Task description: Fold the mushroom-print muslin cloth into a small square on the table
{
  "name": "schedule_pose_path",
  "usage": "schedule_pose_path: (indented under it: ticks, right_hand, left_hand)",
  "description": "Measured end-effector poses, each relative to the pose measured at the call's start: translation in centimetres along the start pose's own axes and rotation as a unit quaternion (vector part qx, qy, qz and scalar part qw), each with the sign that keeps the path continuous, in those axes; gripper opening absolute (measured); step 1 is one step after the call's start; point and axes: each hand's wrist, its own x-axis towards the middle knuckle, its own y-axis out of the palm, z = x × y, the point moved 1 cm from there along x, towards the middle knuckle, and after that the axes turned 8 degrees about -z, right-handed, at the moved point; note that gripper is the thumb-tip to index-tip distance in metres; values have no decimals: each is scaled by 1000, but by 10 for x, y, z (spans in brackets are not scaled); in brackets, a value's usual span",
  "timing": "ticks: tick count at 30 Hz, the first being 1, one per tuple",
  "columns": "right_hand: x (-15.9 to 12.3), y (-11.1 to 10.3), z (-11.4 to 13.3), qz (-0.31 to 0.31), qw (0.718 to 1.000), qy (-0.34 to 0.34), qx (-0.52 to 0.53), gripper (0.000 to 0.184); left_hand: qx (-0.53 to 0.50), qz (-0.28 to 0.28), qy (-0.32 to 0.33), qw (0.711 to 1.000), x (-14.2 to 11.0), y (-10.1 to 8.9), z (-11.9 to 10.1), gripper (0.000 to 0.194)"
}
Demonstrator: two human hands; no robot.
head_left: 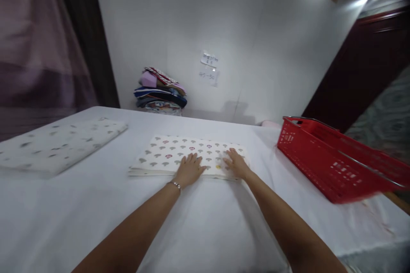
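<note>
A folded white cloth (pixel 173 149) with a print of small grey, red and yellow mushroom shapes lies flat on the white-covered table (pixel 96 213). Several folded layers show along its near edge. My left hand (pixel 189 169) rests palm down near the middle of that edge, fingers spread, a bracelet on the wrist. Toward the cloth's right end, my right hand (pixel 236 164) also lies flat on it with fingers stretched out. Neither hand grips anything.
Another folded printed cloth (pixel 64 145) lies on the left of the table. A red plastic basket (pixel 320 166) stands at the right edge. Beyond the table is a stack of folded fabrics (pixel 162 94) against the wall, with paper notes (pixel 208 74) beside it.
</note>
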Motion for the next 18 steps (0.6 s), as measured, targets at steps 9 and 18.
schedule_pose_path:
  ticks: [9,18]
  right_hand:
    - [6,53,-39,51,989,25,-136,55]
    - [8,68,-58,37,987,-16,-154,50]
  left_hand:
    - [-47,54,-61,996,-10,-15,37,63]
    - [-26,44,-222,974,-50,-50,148,66]
